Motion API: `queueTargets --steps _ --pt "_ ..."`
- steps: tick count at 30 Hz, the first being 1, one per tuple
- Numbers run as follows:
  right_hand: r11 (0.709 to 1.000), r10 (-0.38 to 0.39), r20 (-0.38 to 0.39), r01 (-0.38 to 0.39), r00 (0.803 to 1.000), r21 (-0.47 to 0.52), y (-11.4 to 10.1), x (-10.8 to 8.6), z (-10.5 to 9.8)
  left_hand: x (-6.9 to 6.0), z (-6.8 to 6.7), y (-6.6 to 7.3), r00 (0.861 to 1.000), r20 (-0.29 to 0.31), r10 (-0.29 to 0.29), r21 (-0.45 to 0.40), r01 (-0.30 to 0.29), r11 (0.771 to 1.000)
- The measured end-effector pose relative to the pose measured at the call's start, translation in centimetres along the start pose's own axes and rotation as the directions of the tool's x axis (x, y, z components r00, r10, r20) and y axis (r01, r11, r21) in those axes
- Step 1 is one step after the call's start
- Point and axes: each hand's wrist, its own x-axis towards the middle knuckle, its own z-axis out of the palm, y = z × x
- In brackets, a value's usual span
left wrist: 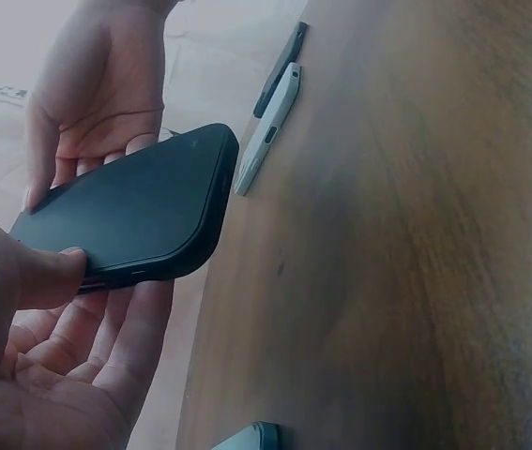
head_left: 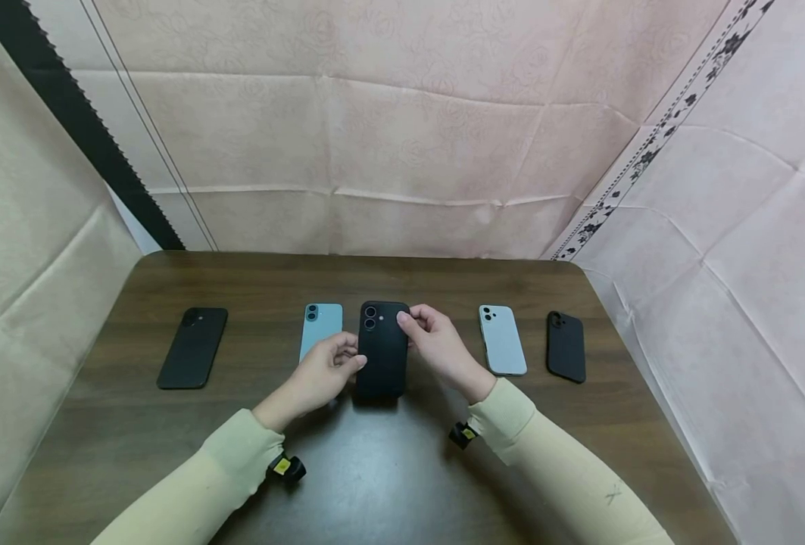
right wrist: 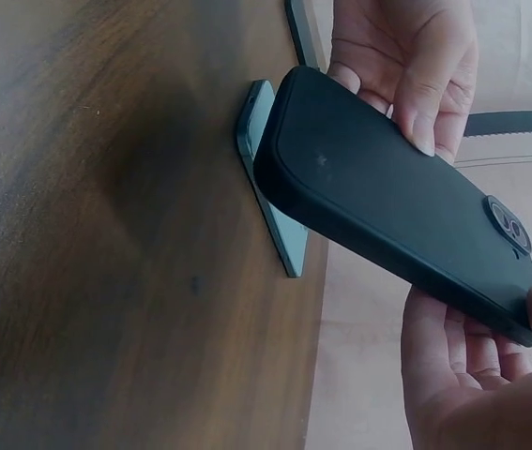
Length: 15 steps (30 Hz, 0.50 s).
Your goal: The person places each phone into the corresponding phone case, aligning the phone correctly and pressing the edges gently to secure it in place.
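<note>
A phone in a black case [head_left: 383, 352] is held above the table between both hands, its back with two camera lenses toward the head camera. My left hand [head_left: 323, 371] pinches its left long edge, with the thumb [left wrist: 54, 274] on top and the fingers beneath in the left wrist view. At the upper right edge, my right hand [head_left: 439, 344] grips it between thumb and fingers. In the right wrist view, the cased phone [right wrist: 369, 187] is tilted. A light blue phone [head_left: 321, 322] lies just behind my left hand, partly covered by it.
A black phone [head_left: 193, 348] lies at the left of the brown wooden table [head_left: 252, 280]. On the right are a pale phone [head_left: 503, 341] and a smaller black phone or case [head_left: 566, 347]. Patterned cloth [head_left: 402, 151] hangs behind the table.
</note>
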Motion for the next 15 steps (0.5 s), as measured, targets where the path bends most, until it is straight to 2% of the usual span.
queueTargets --steps 3,8,11,15 --pt "0.999 0.015 0.026 -0.013 1.000 -0.053 -0.35 -0.32 0.07 -0.03 0.01 -0.05 1.000 -0.003 -0.003 -0.007 0.003 1.000" --pt "0.978 -0.001 0.051 0.012 0.999 -0.208 0.34 -0.29 0.12 -0.02 0.16 -0.05 1.000 -0.012 -0.012 -0.032 0.012 0.999" --pt "0.975 -0.013 0.027 0.019 1.000 -0.222 0.47 -0.29 0.19 0.01 0.35 -0.08 1.000 -0.003 -0.017 -0.052 0.017 0.999" --pt "0.981 -0.001 0.018 0.005 1.000 -0.193 0.56 -0.27 0.29 0.03 0.38 -0.20 1.000 -0.006 -0.024 -0.056 0.024 0.998"
